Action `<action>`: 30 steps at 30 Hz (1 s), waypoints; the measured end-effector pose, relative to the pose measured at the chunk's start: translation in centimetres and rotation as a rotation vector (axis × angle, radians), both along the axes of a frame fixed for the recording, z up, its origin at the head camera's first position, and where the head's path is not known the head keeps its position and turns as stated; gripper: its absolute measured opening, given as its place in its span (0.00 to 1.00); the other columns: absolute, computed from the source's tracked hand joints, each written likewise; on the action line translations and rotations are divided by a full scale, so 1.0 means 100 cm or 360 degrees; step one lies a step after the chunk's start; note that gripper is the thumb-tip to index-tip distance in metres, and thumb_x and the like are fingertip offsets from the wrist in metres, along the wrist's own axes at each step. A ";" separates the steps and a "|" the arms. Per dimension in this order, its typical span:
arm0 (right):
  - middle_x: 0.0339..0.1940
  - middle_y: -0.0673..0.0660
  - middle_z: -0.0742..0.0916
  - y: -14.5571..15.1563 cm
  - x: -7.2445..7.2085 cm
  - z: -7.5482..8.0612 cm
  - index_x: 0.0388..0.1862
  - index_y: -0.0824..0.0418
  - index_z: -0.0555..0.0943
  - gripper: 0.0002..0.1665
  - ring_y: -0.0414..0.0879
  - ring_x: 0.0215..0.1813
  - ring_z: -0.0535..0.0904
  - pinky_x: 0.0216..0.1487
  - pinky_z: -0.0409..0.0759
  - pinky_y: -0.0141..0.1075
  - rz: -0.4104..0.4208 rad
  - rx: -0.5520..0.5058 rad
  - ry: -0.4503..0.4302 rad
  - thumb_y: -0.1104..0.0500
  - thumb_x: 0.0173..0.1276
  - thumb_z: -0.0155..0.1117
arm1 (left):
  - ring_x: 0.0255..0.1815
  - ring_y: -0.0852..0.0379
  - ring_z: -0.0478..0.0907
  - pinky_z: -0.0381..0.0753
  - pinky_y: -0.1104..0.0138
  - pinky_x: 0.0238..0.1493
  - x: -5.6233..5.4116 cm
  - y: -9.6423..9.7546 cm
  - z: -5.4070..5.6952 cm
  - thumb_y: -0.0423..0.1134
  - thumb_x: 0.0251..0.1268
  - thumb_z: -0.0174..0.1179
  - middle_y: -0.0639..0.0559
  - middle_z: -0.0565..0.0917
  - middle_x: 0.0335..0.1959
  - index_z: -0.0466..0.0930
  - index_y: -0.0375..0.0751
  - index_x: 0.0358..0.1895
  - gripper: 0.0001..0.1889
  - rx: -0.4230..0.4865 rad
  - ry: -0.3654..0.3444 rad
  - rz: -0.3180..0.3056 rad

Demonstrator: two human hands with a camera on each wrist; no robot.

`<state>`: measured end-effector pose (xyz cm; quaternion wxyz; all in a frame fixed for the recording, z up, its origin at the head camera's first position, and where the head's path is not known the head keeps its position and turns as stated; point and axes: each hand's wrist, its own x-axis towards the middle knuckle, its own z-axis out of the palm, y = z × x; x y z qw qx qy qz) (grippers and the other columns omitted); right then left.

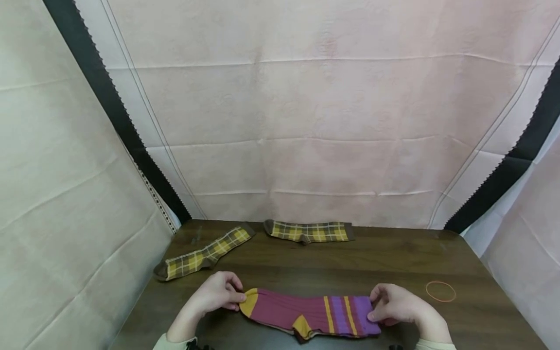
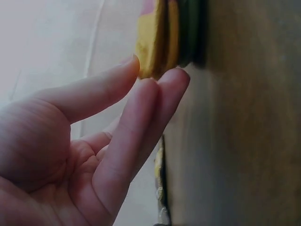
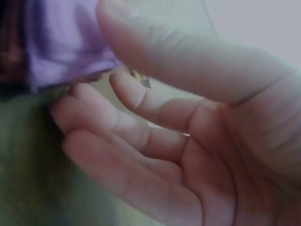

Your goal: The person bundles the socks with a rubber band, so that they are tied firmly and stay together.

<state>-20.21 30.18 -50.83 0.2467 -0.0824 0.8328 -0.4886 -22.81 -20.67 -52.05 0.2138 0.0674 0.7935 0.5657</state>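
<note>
A stack of socks lies flat in front of me in the head view, a maroon sock [image 1: 288, 306] with yellow toe and heel and a purple-striped cuff on top. Layered edges, with dark green ones lowest, show at its toe end [image 2: 153, 44] in the left wrist view. My left hand [image 1: 218, 293] touches the yellow toe with thumb and fingertips, its fingers nearly straight. At the opposite end my right hand [image 1: 395, 305] has its thumb against the purple cuff [image 3: 70, 47]. Its other fingers are loosely bent beside the cuff's edge.
Two yellow-and-dark plaid socks lie farther back on the brown table [image 1: 385, 262]: one sock [image 1: 203, 253] slants at the left, another sock [image 1: 309, 232] lies along the back edge. An orange rubber band [image 1: 441, 291] rests at the right. Pale fabric walls [image 1: 315, 121] surround the table.
</note>
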 end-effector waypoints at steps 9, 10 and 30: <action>0.35 0.56 0.87 0.001 -0.017 0.012 0.57 0.71 0.79 0.23 0.52 0.37 0.84 0.37 0.87 0.45 -0.0079 0.0103 0.0268 0.60 0.71 0.76 | 0.28 0.46 0.88 0.91 0.52 0.34 -0.006 -0.002 0.017 0.31 0.69 0.73 0.40 0.88 0.33 0.80 0.27 0.49 0.14 -0.0102 0.0108 0.0045; 0.36 0.56 0.87 0.000 -0.020 0.011 0.57 0.71 0.80 0.22 0.52 0.38 0.85 0.38 0.87 0.44 -0.0077 0.0112 0.0297 0.59 0.71 0.76 | 0.28 0.46 0.88 0.91 0.52 0.33 -0.007 -0.002 0.019 0.32 0.69 0.73 0.40 0.88 0.33 0.80 0.28 0.49 0.13 -0.0128 0.0139 0.0038; 0.42 0.56 0.87 -0.011 -0.091 -0.006 0.56 0.68 0.83 0.17 0.49 0.40 0.84 0.40 0.87 0.43 -0.0251 0.0286 0.0483 0.62 0.74 0.73 | 0.39 0.46 0.88 0.90 0.54 0.41 -0.089 0.043 0.022 0.30 0.73 0.69 0.45 0.87 0.39 0.81 0.29 0.55 0.14 -0.0155 0.0390 0.0125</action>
